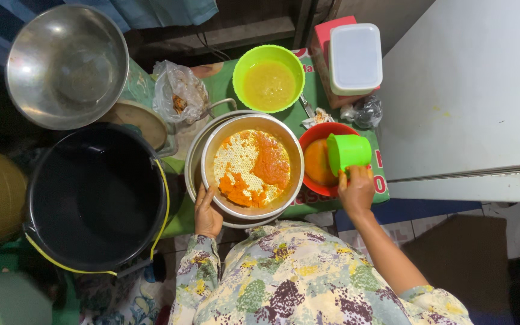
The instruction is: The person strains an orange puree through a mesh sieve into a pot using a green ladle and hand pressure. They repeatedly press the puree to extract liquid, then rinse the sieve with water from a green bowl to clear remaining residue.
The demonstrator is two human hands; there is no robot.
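My left hand grips the near rim of a metal strainer bowl that sits inside a larger metal pot. Orange paste is spread over the strainer's perforated bottom. My right hand holds a green plastic cup, tipped on its side over a red bowl of orange liquid to the right of the strainer.
A lime green bowl of yellow liquid stands behind the strainer. A large black bucket is at the left, a steel bowl behind it. A white-lidded container and a plastic bag lie at the back. A white surface fills the right.
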